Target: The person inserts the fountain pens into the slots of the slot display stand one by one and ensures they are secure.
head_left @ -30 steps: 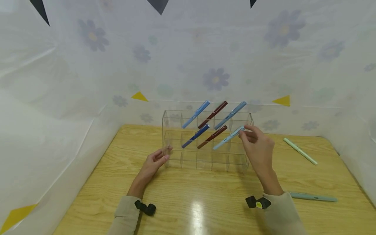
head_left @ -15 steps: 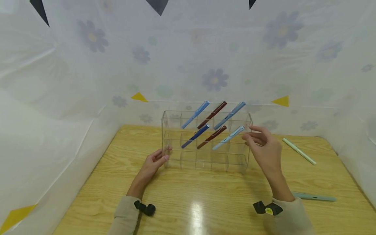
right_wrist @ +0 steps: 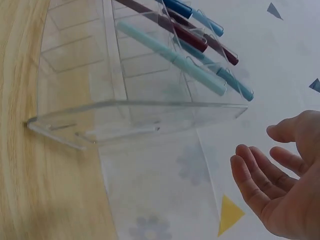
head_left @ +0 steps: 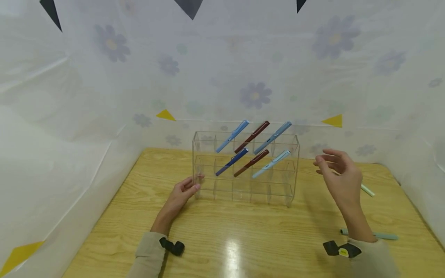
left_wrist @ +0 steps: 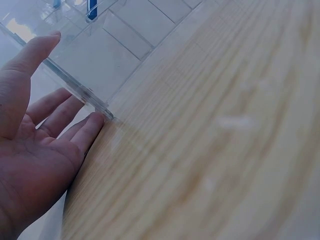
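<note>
Left of centre, I see the left hand lightly gripping the lower left end of a clear rack, thumb in front, fingers round the side edge. The rack stands mid-frame on the wooden table, six pens leaning in it: a blue pen above a navy pen, then two dark red pens, then a grey-blue pen above a pale blue pen. Right of centre, the right hand hangs apart from the rack, fingers loosely bent, thumb separate, holding nothing. A pale green pen lies partly hidden behind it; a grey-green pen lies lower right, partly behind the wrist.
</note>
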Tool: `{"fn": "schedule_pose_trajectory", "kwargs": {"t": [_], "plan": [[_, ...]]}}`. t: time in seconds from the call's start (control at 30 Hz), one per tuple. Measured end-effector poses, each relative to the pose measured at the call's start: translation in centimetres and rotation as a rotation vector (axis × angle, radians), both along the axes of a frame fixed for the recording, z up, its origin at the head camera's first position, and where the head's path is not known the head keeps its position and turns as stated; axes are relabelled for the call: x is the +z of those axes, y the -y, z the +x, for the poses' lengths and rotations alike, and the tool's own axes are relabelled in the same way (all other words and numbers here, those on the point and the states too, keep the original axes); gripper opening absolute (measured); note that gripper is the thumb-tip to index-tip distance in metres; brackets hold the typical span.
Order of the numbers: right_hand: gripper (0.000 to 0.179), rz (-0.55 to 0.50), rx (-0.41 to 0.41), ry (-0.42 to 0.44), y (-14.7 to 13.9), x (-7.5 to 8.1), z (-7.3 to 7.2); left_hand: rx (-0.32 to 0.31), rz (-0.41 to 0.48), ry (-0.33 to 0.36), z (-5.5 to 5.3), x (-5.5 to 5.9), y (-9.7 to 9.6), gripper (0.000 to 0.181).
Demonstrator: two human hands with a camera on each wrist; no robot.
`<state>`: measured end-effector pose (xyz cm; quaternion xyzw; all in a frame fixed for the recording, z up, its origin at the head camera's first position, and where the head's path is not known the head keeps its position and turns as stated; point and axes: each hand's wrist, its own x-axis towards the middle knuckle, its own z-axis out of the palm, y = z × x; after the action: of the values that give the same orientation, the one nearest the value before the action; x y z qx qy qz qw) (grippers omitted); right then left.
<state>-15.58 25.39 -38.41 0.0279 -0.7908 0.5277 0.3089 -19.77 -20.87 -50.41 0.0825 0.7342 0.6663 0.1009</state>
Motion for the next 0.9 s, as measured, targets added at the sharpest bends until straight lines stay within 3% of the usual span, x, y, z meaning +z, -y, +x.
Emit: {"fn": "schedule_pose_trajectory", "kwargs": {"t": [0.23,0.5,0.9], "plan": [[0.030,0.041,-0.086,0.065,-3.7,-1.3,-0.6,-0.003,-0.001,0.005,0.0,0.0,-0.1,0.064],[0.033,0.052,-0.106,0.127,-7.4,-3.0,-1.8,0.000,0.005,0.007,0.1,0.2,-0.1,0.063],[0.036,0.117,-0.112,0.263,-11.7,-5.4,-3.9,-0.051,0.053,-0.033,0.0,0.1,0.1,0.056]]}}
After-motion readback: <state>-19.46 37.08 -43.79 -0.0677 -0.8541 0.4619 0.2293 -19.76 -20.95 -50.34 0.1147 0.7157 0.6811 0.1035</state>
